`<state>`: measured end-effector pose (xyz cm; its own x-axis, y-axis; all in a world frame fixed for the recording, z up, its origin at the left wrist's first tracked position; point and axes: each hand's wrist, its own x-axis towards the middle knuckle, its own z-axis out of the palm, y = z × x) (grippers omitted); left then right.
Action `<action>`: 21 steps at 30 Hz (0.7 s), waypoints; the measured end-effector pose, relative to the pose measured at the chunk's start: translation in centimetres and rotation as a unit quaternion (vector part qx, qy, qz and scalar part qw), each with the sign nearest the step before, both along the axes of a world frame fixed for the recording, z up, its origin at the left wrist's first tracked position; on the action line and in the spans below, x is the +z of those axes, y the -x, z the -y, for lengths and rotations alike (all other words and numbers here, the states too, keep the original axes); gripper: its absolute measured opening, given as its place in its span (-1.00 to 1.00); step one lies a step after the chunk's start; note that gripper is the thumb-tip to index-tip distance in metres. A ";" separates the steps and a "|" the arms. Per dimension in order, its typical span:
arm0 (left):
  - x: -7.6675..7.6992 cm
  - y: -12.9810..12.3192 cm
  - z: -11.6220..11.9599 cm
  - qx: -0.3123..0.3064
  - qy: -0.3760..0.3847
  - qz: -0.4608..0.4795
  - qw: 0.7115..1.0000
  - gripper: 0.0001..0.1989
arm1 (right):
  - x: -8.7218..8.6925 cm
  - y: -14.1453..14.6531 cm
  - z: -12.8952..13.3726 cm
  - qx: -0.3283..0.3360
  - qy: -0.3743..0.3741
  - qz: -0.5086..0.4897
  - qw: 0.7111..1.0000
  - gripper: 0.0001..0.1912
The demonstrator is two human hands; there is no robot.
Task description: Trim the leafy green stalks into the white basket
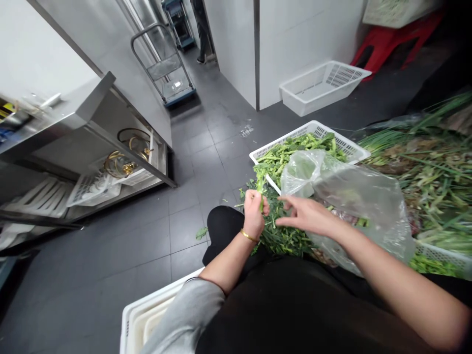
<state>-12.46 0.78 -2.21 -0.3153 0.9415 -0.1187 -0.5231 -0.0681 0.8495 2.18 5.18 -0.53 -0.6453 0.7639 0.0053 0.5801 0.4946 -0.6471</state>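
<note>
At 9 o'clock stands a stainless steel table [55, 115], and on the shelf beneath it sit gold-coloured metal rings [127, 147] and white plastic racks [88, 194]. At 11 o'clock a wire trolley [162, 64] stands on the grey tile floor [199, 147], with a standing person's dark trouser leg [202, 29] beyond it. At 6 o'clock a white plastic crate [147, 319] shows beside the person's grey sleeve [184, 314].

In the centre, the left hand [253, 214] pinches a green vegetable stem [260, 187] between thumb and fingers, a gold bangle [248, 236] on its wrist. The stem rises from the hand, above leafy greens [280, 238] heaped over the person's black-clad lap [221, 226]. The right hand [308, 216] is open, fingers extended and slightly spread, its index fingertip just beside the stem.

At 1 o'clock a white slotted basket [313, 132] holds cut green stems [291, 155], and a second white basket [320, 88] sits farther off on the floor. A red plastic stool [394, 42] stands at 2 o'clock. At 3 o'clock a clear plastic bag [354, 201] lies against a heap of long green stalks [431, 172].
</note>
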 end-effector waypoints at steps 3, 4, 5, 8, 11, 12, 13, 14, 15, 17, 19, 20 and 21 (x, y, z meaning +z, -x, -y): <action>0.0 -0.7 0.7 -0.112 0.009 0.023 0.993 -0.61 | 1.8 0.7 -2.6 -0.064 0.011 -0.053 0.996 -0.62; 0.0 -0.9 0.8 -0.146 0.020 0.039 0.988 -0.62 | 2.0 1.1 -2.8 -0.074 -0.035 -0.055 0.995 -0.61; 0.0 -1.1 0.7 -0.171 0.034 0.056 0.983 -0.64 | 1.9 1.6 -2.4 -0.082 -0.098 -0.044 0.991 -0.59; 0.0 -0.9 -0.1 -0.150 0.098 0.100 0.979 -0.68 | 0.6 2.7 0.9 -0.040 -0.275 0.002 0.961 -0.61; -0.3 -0.1 -1.0 -0.081 0.141 0.123 0.979 -0.69 | -0.6 2.5 4.7 0.150 -0.287 0.009 0.946 -0.63; -0.4 0.2 -1.2 -0.068 0.134 0.119 0.982 -0.67 | -0.6 2.2 5.2 0.191 -0.253 0.023 0.948 -0.65; -0.5 0.4 -1.2 -0.067 0.118 0.106 0.985 -0.63 | -0.5 1.8 5.1 0.200 -0.207 0.045 0.957 -0.66; -0.6 0.5 -1.2 -0.068 0.099 0.089 0.989 -0.58 | -0.1 1.5 4.6 0.178 -0.155 0.065 0.969 -0.65; -0.7 0.5 -1.2 -0.068 0.082 0.069 0.992 -0.55 | 0.4 1.2 3.6 0.132 -0.103 0.072 0.983 -0.62; -0.8 0.3 -0.9 -0.067 0.064 0.034 0.995 -0.55 | 1.4 0.9 0.9 0.017 -0.021 0.043 0.999 -0.55; -0.9 -0.1 -0.6 -0.064 0.050 0.010 0.997 -0.58 | 1.9 1.1 -1.6 -0.072 0.019 -0.008 0.997 -0.51; -1.0 -0.3 -0.4 -0.063 0.044 0.005 0.997 -0.59 | 1.9 1.4 -2.5 -0.094 0.030 -0.027 0.995 -0.50; -1.0 -0.5 -0.3 -0.066 0.040 0.006 0.997 -0.60 | 1.6 1.8 -3.0 -0.105 0.034 -0.038 0.993 -0.51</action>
<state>-11.97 1.09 -3.19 -0.1877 0.9621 -0.1980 -0.5333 0.0694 0.8431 0.43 8.19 1.11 -0.4712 0.8820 -0.0094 0.6146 0.3207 -0.7207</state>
